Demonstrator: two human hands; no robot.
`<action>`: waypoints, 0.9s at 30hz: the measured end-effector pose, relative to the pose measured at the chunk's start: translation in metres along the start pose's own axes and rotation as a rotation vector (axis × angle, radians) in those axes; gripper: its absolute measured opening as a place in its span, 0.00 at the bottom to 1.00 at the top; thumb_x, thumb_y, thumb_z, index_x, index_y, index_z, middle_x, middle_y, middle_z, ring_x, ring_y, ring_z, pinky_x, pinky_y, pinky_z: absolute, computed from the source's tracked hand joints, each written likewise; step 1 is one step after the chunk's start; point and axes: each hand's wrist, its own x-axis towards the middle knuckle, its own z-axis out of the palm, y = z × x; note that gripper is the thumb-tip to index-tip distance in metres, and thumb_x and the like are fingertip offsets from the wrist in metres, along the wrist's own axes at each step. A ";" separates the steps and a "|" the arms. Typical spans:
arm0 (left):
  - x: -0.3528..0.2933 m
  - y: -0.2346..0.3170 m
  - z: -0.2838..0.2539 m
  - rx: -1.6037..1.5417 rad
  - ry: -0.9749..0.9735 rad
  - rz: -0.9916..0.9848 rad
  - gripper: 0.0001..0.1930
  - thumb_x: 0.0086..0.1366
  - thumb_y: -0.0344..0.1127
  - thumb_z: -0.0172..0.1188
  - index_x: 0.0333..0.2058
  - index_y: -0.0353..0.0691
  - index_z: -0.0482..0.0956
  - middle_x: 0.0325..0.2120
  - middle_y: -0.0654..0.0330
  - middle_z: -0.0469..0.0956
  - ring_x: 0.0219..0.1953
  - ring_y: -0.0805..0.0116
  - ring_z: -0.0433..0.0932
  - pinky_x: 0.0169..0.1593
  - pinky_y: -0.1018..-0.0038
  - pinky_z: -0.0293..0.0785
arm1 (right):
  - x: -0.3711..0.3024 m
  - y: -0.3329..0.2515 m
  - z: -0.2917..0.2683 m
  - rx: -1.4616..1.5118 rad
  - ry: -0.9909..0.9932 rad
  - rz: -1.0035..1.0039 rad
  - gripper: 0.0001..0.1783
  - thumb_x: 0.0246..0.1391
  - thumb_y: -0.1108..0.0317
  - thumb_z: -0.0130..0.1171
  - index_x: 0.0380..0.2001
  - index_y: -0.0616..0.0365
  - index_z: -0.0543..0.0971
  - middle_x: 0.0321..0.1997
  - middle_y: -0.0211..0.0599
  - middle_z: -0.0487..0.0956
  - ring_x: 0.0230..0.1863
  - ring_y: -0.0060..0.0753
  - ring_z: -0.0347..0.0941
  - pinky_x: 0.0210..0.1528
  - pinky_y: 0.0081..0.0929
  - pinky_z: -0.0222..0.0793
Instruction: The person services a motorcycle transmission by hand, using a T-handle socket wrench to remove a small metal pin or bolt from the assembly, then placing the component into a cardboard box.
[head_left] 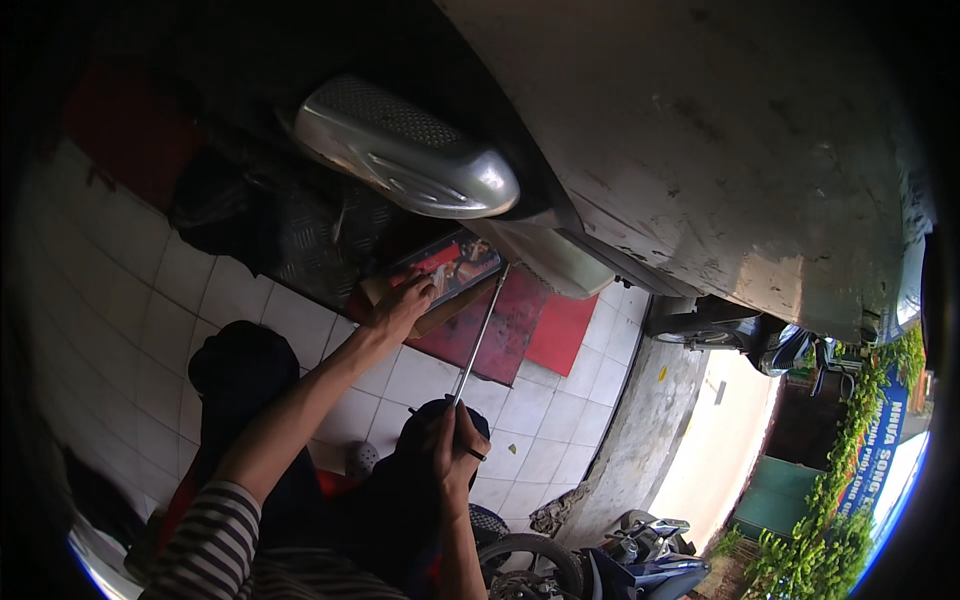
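Note:
My right hand (460,448) is closed around the lower end of a long thin metal rod (483,330). A short dark end juts out beside the fingers; I cannot tell what kind of tool it is. The rod slants up, its tip close under the silver lower part (550,262) of a vehicle, and contact there is unclear. My left hand (405,302) reaches to an open cardboard box (468,262) with a dark printed picture. Its fingers are curled at the box's near side, around something pale that I cannot make out.
The vehicle's large scuffed grey panel (720,170) hangs over the right side, with a silver rounded cover (410,150) beside it. Under the box lie red mats (480,345) on white tiles (530,410). A dark bag-like shape (225,205) is at left. Motorbikes (640,560) stand at right.

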 end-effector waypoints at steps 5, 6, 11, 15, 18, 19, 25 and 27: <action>-0.010 -0.010 0.001 -0.703 0.191 -0.175 0.17 0.53 0.16 0.58 0.43 0.33 0.78 0.47 0.52 0.75 0.51 0.52 0.75 0.55 0.65 0.75 | -0.002 0.022 0.002 -0.010 0.053 -0.106 0.15 0.67 0.67 0.51 0.43 0.70 0.80 0.19 0.34 0.77 0.18 0.19 0.71 0.22 0.20 0.65; -0.011 -0.011 -0.003 -0.694 0.157 -0.181 0.18 0.52 0.15 0.59 0.43 0.33 0.77 0.47 0.52 0.75 0.51 0.51 0.75 0.55 0.64 0.75 | -0.002 0.026 0.002 -0.027 0.061 -0.143 0.15 0.66 0.67 0.51 0.44 0.70 0.80 0.19 0.34 0.77 0.18 0.19 0.71 0.22 0.20 0.65; -0.015 -0.012 -0.014 -0.606 0.105 -0.209 0.28 0.51 0.15 0.59 0.54 0.35 0.71 0.54 0.47 0.70 0.54 0.49 0.74 0.57 0.64 0.74 | 0.002 0.023 0.003 -0.108 0.015 -0.081 0.15 0.64 0.68 0.53 0.46 0.70 0.80 0.19 0.35 0.78 0.19 0.21 0.73 0.24 0.21 0.67; -0.022 -0.011 -0.025 -0.470 0.105 -0.174 0.31 0.59 0.18 0.52 0.63 0.36 0.64 0.60 0.42 0.64 0.57 0.46 0.72 0.59 0.64 0.72 | 0.004 0.023 0.004 -0.198 0.015 -0.171 0.16 0.63 0.68 0.53 0.48 0.68 0.80 0.19 0.35 0.78 0.19 0.23 0.73 0.25 0.23 0.69; -0.036 -0.010 -0.003 -0.312 0.142 -0.077 0.38 0.51 0.16 0.59 0.63 0.40 0.62 0.61 0.44 0.63 0.55 0.45 0.73 0.56 0.59 0.74 | 0.006 0.016 0.003 -0.134 -0.021 -0.152 0.16 0.63 0.67 0.53 0.48 0.68 0.80 0.19 0.37 0.78 0.19 0.22 0.73 0.25 0.23 0.68; -0.038 -0.010 0.008 -0.246 0.172 -0.038 0.41 0.47 0.15 0.62 0.62 0.41 0.63 0.61 0.45 0.62 0.54 0.45 0.73 0.54 0.58 0.76 | 0.005 0.016 0.003 -0.117 -0.018 -0.137 0.16 0.63 0.67 0.54 0.48 0.68 0.80 0.19 0.37 0.77 0.19 0.22 0.72 0.25 0.24 0.68; -0.052 -0.019 -0.010 -0.414 0.046 -0.157 0.37 0.51 0.20 0.63 0.62 0.35 0.63 0.62 0.39 0.59 0.56 0.41 0.71 0.58 0.57 0.70 | -0.007 0.010 0.002 -0.101 0.003 -0.151 0.16 0.63 0.67 0.55 0.47 0.68 0.81 0.18 0.39 0.77 0.18 0.25 0.73 0.24 0.25 0.67; -0.065 -0.017 -0.015 -0.368 0.101 -0.227 0.36 0.51 0.20 0.63 0.62 0.33 0.63 0.60 0.36 0.61 0.56 0.39 0.69 0.60 0.56 0.68 | -0.006 0.012 0.003 -0.113 0.015 -0.160 0.14 0.62 0.68 0.56 0.45 0.68 0.82 0.20 0.48 0.79 0.19 0.33 0.76 0.25 0.29 0.69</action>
